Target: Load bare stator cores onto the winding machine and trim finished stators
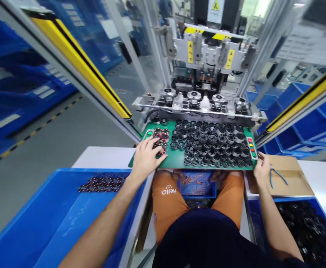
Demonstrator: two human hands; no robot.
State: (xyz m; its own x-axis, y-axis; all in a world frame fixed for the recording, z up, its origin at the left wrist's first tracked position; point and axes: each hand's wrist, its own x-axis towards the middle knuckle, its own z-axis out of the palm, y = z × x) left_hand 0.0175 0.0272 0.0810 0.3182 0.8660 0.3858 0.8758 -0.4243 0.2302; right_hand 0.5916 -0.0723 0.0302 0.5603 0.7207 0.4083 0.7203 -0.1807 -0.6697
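Note:
My left hand [147, 156] rests palm down on the left end of a green work plate [176, 160], its fingers over a small cluster of copper-wound ring parts [161, 137]. My right hand [262, 166] touches the plate's right front corner, beside a strip of red and green buttons [251, 147]. Whether it grips anything cannot be made out. Many black ring parts [210, 143] cover the middle of the plate. Behind it, several round fixtures [194, 97] sit in a row on the machine.
A blue bin [53, 223] at my left holds a row of wound rings [103, 183]. A blue bin [310, 230] at my right holds black rings. Blue-handled pliers [276, 175] lie on a cardboard sheet [291, 171]. Yellow light-curtain bars [79, 59] flank the machine. A small blue tray [198, 184] sits between my knees.

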